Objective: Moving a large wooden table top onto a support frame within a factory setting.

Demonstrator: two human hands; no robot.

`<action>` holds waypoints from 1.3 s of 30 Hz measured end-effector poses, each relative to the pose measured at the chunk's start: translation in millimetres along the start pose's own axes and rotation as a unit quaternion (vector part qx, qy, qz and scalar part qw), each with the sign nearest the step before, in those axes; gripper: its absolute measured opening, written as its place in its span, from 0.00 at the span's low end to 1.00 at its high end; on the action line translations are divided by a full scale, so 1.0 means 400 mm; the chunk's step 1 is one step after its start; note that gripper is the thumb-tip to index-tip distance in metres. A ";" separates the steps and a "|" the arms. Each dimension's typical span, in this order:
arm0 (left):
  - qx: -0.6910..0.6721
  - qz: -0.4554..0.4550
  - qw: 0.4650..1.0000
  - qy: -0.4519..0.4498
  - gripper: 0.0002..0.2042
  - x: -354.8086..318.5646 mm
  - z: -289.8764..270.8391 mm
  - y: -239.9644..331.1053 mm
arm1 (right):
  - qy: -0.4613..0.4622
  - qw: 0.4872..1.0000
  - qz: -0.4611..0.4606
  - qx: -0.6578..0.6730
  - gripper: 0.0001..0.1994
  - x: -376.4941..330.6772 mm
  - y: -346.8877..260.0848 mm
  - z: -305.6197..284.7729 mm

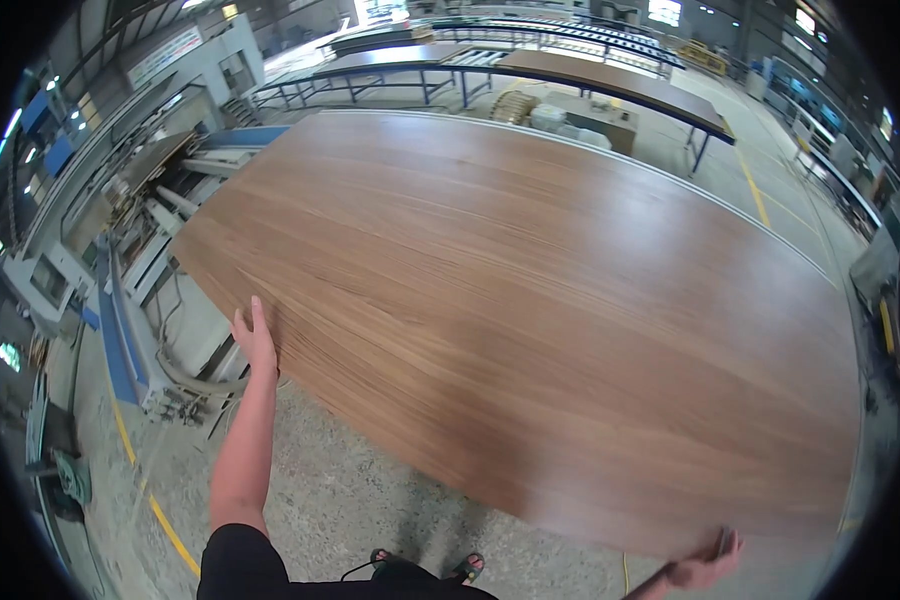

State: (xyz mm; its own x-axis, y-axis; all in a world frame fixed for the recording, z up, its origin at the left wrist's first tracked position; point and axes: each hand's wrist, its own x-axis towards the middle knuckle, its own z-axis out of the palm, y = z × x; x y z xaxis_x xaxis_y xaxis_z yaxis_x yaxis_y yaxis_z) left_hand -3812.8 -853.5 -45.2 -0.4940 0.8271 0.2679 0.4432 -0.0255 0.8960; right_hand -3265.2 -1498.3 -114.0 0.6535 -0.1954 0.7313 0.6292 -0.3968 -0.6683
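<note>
A very large board with brown wood grain spreads across most of the view, its near edge running in front of my body. At its near left edge is my left hand, touching the rim with fingers stretched and apart. Lower right, my right hand grips the near edge of the same board; its fingers are slightly blurred and partly hidden at the rim. The board's underside does not show.
Machinery with rails and rollers stands at the left, with a blue beam and hose near it. Beyond the board are roller tables, one bearing another brown board. Wrapped bundles sit behind the far edge. Concrete floor lies below.
</note>
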 end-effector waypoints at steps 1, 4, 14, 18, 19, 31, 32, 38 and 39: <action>0.024 -0.010 1.000 -0.001 0.50 -0.026 0.015 -0.003 | 0.016 1.000 0.024 0.000 0.22 -0.014 0.007 -0.007; 0.116 -0.015 0.993 -0.012 0.54 -0.064 0.026 -0.020 | 0.069 0.977 0.126 0.155 0.22 0.022 -0.058 0.013; 0.063 0.229 0.954 -0.183 0.38 -0.607 -0.204 -0.062 | -0.115 0.934 -0.210 -0.265 0.21 0.033 -0.041 -0.193; 0.339 0.044 0.731 -0.591 0.46 -0.932 -0.645 -0.334 | -0.218 0.909 -0.287 -0.210 0.22 0.042 -0.068 -0.262; 0.355 -0.066 0.723 -0.589 0.48 -1.044 -0.766 -0.455 | -0.245 0.901 -0.294 -0.203 0.23 0.043 -0.074 -0.269; 0.360 -0.571 0.729 -0.111 0.36 -1.804 -2.145 -0.917 | -0.445 0.787 -0.235 -0.357 0.42 0.053 -0.212 -0.380; 0.353 -0.563 0.740 -0.102 0.37 -1.838 -2.164 -0.926 | -0.448 0.786 -0.240 -0.353 0.42 0.048 -0.228 -0.387; 0.202 -0.486 0.831 -0.181 0.47 -1.974 -2.046 -0.962 | -0.460 0.770 -0.219 -0.383 0.42 0.078 -0.202 -0.422; 0.172 -0.491 0.829 -0.204 0.47 -2.000 -2.025 -0.950 | -0.485 0.763 -0.213 -0.371 0.42 0.089 -0.211 -0.428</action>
State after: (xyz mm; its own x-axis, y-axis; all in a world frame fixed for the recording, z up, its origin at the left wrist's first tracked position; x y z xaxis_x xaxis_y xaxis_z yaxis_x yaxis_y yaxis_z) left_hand -4191.8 -1960.1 -313.3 -0.4809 0.4772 -0.7355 0.1994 0.8764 0.4383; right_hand -3367.1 -1625.4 -8.2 0.6856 0.7065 0.1756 0.6961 -0.7068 0.1260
